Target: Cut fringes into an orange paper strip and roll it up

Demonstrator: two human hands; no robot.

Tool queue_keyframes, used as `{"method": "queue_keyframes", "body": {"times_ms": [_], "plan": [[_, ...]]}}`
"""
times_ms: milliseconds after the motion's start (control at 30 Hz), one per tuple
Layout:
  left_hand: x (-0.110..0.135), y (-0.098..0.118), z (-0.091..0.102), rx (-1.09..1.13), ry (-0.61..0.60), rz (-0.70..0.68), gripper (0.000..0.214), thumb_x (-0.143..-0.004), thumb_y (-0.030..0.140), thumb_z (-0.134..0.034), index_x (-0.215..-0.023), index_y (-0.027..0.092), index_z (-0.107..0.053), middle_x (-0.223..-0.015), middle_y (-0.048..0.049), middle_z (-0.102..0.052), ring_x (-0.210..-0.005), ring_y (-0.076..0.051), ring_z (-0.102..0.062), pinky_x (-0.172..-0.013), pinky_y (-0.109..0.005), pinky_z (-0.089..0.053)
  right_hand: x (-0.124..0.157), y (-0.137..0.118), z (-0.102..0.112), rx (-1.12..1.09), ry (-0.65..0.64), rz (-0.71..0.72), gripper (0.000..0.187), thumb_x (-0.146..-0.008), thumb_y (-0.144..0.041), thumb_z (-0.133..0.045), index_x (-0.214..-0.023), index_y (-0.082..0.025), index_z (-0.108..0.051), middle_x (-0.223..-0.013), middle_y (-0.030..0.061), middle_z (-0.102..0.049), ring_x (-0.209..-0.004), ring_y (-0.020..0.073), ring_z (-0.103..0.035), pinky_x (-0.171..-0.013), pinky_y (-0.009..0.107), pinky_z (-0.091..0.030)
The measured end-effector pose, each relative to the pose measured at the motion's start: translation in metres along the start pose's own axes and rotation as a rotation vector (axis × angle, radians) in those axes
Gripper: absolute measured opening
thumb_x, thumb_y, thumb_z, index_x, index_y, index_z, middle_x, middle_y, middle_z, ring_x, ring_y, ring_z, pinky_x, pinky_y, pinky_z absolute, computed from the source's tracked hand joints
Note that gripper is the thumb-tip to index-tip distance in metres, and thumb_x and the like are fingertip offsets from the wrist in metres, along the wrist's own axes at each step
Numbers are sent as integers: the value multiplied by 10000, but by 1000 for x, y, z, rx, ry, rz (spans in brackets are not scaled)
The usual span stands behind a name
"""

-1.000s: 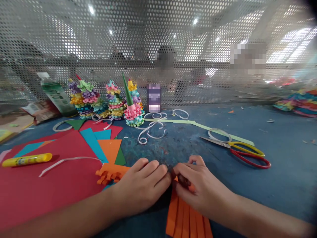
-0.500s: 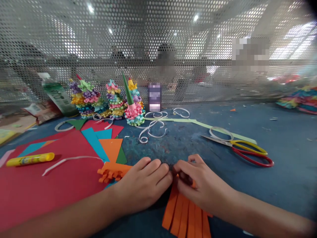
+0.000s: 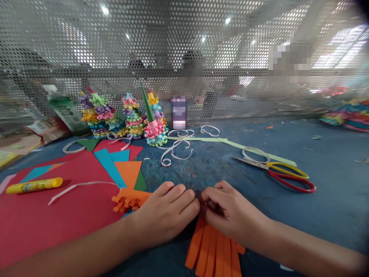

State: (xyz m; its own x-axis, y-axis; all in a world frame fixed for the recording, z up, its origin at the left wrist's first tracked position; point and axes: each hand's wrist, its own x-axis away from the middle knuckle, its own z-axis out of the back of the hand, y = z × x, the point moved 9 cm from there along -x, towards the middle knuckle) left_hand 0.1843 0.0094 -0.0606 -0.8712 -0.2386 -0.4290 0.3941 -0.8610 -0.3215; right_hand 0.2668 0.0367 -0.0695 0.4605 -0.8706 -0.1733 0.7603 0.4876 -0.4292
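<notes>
Orange fringed paper (image 3: 215, 250) hangs in slit strips below my two hands at the table's near side. My right hand (image 3: 227, 206) is closed, its fingers bent and pinching the paper's upper part. My left hand (image 3: 170, 209) is curled over beside it, fingertips meeting the right hand; what lies under its fingers is hidden, though orange paper shows on both sides. Left of that hand, a curled orange fringe (image 3: 129, 200) sticks out over the coloured sheets. Scissors (image 3: 268, 167) with yellow and red handles lie open to the right.
A red sheet (image 3: 72, 215) and a yellow glue stick (image 3: 34, 186) are at left. Several curled-paper cones (image 3: 155, 132) and a green bottle (image 3: 67, 111) stand behind. White curled strips (image 3: 181, 148) lie mid-table. A phone (image 3: 179, 112) leans on the perforated metal screen (image 3: 161, 38); people sit beyond it.
The orange strips hang slightly farther left and have shifted a little under my right hand. Both hands keep nearly the same pose; the whole view has slid slightly.
</notes>
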Motion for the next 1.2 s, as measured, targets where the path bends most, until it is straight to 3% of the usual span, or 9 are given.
{"method": "queue_keyframes", "body": {"times_ms": [267, 600, 733, 867, 1033, 1200], "plan": [[-1, 3, 1, 2, -18, -42, 226, -956, 127, -340, -992, 130, -563, -960, -66, -599, -855, -198, -510, -751, -350, -382, 1, 2, -2, -39, -36, -11, 124, -742, -77, -471, -697, -189, -496, -597, -19, -506, -650, 150, -470, -595, 256, -351], [1, 8, 6, -62, 11, -63, 214, -938, 131, -378, -999, 115, -583, -968, -80, -625, -889, -220, -535, -777, -365, -388, -5, 10, 11, -17, 19, 5, 120, -839, -133, -480, -802, -182, -583, -766, 21, -610, -740, 166, -529, -708, 307, -396], [1, 12, 8, -179, 7, -104, 233, -931, 144, -381, -1016, 127, -597, -996, -75, -628, -900, -210, -540, -792, -359, -368, -7, 22, 11, -120, -65, -86, 135, -850, -155, -488, -840, -197, -616, -782, 19, -638, -757, 165, -554, -688, 290, -417], [2, 1, 4, -277, -9, -97, 216, -924, 151, -396, -1004, 140, -597, -1000, -68, -627, -902, -216, -543, -778, -367, -358, -6, 28, 9, -247, -144, -137, 135, -856, -175, -496, -923, -198, -611, -802, 13, -655, -726, 147, -577, -669, 273, -437], [3, -16, 0, -312, -7, -38, 180, -912, 153, -424, -986, 152, -589, -974, -50, -624, -881, -216, -540, -762, -369, -354, -10, 51, 6, -386, -179, -220, 225, -835, -194, -539, -1056, -198, -576, -817, 6, -618, -697, 137, -554, -619, 258, -436], [2, -20, -8, -319, -72, 51, 224, -915, 156, -397, -1022, 138, -592, -1008, -67, -621, -897, -230, -535, -767, -380, -372, -16, 63, 5, -606, -137, -274, 235, -817, -173, -547, -1051, -185, -571, -909, 18, -597, -813, 154, -553, -718, 286, -452]]}}
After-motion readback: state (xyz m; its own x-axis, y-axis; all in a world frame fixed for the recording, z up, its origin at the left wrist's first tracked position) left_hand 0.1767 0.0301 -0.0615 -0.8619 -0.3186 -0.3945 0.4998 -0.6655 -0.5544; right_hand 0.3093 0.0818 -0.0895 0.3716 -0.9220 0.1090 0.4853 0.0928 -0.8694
